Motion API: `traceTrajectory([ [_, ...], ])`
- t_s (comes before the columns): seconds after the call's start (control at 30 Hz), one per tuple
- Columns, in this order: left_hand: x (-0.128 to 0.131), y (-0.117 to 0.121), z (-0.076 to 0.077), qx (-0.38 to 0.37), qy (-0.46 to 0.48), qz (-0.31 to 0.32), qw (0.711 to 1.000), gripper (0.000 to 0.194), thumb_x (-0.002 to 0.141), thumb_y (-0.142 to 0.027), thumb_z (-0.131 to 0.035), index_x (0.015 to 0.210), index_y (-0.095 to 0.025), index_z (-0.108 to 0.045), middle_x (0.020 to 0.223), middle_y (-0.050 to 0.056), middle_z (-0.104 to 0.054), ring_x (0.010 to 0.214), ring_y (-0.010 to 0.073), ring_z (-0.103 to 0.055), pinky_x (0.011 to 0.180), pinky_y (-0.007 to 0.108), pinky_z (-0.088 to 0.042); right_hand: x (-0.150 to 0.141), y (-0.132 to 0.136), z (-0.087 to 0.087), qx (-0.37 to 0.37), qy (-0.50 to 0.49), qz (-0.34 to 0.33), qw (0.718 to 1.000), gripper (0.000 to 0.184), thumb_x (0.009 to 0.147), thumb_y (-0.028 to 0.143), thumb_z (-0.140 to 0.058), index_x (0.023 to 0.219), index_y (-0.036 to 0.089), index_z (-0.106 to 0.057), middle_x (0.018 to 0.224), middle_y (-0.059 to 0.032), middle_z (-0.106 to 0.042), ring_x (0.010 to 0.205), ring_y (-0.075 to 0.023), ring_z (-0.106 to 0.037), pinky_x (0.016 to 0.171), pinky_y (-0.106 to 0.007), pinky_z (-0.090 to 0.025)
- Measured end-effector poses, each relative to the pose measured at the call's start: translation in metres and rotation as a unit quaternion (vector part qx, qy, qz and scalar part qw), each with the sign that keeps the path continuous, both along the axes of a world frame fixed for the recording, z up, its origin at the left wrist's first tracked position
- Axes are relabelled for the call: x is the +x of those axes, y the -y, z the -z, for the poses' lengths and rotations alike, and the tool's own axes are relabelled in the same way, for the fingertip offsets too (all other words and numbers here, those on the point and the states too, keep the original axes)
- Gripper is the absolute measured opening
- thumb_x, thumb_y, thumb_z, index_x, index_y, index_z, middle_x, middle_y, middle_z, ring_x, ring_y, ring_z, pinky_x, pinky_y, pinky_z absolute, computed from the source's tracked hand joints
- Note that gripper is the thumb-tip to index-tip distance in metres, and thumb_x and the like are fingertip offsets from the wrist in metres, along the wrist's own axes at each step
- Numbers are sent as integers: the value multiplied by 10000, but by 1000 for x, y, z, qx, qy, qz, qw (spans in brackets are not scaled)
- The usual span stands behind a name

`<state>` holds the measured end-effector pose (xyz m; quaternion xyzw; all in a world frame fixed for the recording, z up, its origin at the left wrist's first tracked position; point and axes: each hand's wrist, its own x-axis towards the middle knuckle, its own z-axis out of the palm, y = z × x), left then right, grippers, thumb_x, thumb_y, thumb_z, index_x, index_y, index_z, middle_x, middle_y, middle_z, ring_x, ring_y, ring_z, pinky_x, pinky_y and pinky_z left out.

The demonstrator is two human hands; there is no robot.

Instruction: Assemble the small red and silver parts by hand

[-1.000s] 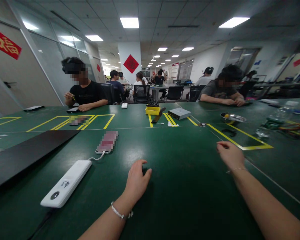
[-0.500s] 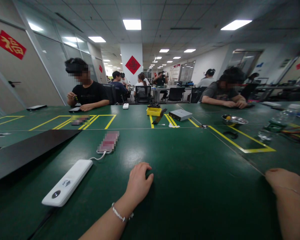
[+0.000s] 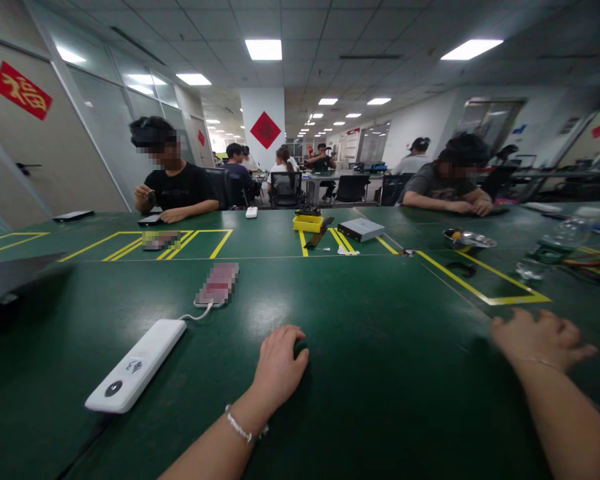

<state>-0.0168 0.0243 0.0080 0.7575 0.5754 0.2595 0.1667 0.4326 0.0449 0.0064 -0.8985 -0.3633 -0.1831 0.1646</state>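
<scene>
Head camera: left hand (image 3: 280, 361) curves, thumb apart, right of a white power bank (image 3: 143, 360) cabled to a phone (image 3: 218, 283). Right hand (image 3: 536, 341) spreads, farther right.

Left hand (image 3: 280, 367), fingers loosely curled, at the near centre of a green table (image 3: 380, 393); right hand (image 3: 540, 343), fingers spread, at near right. Near left: a white device (image 3: 143, 357) cabled to a phone (image 3: 218, 283). Far right: a metal dish (image 3: 473, 240) and a clear bottle (image 3: 555, 249).
</scene>
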Motion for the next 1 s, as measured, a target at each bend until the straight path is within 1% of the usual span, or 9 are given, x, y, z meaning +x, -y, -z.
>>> traceTrajectory([
  [0.13, -1, 0, -1, 0, -14, 9, 1000, 309, 731, -221, -500, 1038, -229, -533, 1122, 21, -550, 1078, 196, -449, 933, 345, -305, -107, -15, -21, -3, 106, -262, 959, 475, 802, 365, -308, 1122, 82, -516, 1268, -175, -346, 1189, -313, -240, 919, -494, -234],
  [0.33, 0, 1, 1, 13, -39, 27, 999, 343, 779, -235, -440, 1118, -235, -496, 1205, 20, -509, 1135, 190, -408, 960, 357, -285, -262, 16, -8, -100, 39, -591, 800, 433, 825, 355, -327, 1226, 230, -434, 1348, -29, -299, 1250, -226, -189, 998, -445, -194],
  [0.43, 1, 2, 3, 10, -57, 35, 998, 338, 795, -247, -414, 1121, -239, -501, 1227, 16, -496, 1162, 201, -380, 980, 376, -261, -292, 33, 0, -156, -19, -658, 736, 465, 829, 406, -324, 1264, 249, -378, 1340, -25, -317, 1237, -214, -238, 999, -452, -202],
  [0.5, 1, 3, 3, 11, -67, 44, 997, 327, 794, -265, -420, 1106, -240, -515, 1225, 14, -497, 1165, 209, -374, 986, 388, -250, -287, 30, -1, -164, -44, -666, 727, 448, 836, 411, -310, 1250, 260, -393, 1304, -19, -375, 1199, -201, -309, 988, -445, -231],
  [0.57, 0, 3, 2, 12, -73, 52, 996, 327, 787, -289, -435, 1100, -240, -519, 1230, 16, -490, 1172, 216, -364, 991, 400, -239, -263, 17, -9, -138, -45, -633, 760, 409, 836, 372, -313, 1196, 243, -458, 1228, -31, -459, 1134, -190, -390, 966, -413, -279],
  [0.63, -1, 4, 1, 7, -74, 58, 996, 335, 787, -313, -436, 1106, -243, -514, 1240, 18, -479, 1181, 220, -353, 993, 410, -233, -224, 0, -19, -98, -14, -550, 829, 377, 813, 326, -341, 1111, 194, -530, 1128, -74, -524, 1056, -202, -450, 922, -388, -329],
  [0.8, -1, 4, -1, -2, -72, 60, 996, 340, 783, -316, -439, 1110, -252, -507, 1249, 10, -468, 1190, 211, -343, 995, 406, -229, -91, -18, -29, -105, 12, -180, 978, 454, 758, 397, -383, 1054, 92, -542, 1078, -230, -461, 1018, -364, -406, 748, -487, -350],
  [0.9, 0, 5, -2, -2, -74, 55, 996, 339, 771, -296, -452, 1101, -251, -513, 1244, 8, -474, 1183, 209, -352, 991, 400, -235, -23, -9, -18, -106, -81, 14, 991, 557, 770, 461, -286, 1148, 101, -479, 1177, -253, -348, 1088, -450, -273, 696, -546, -310],
  [1.0, 0, 5, -2, -4, -78, 52, 996, 347, 762, -280, -460, 1103, -248, -515, 1240, 10, -478, 1183, 211, -351, 990, 399, -236, 17, 1, -1, -98, -111, 66, 987, 610, 751, 458, -295, 1191, 59, -434, 1098, -309, -348, 1066, -441, -296, 627, -512, -327],
])
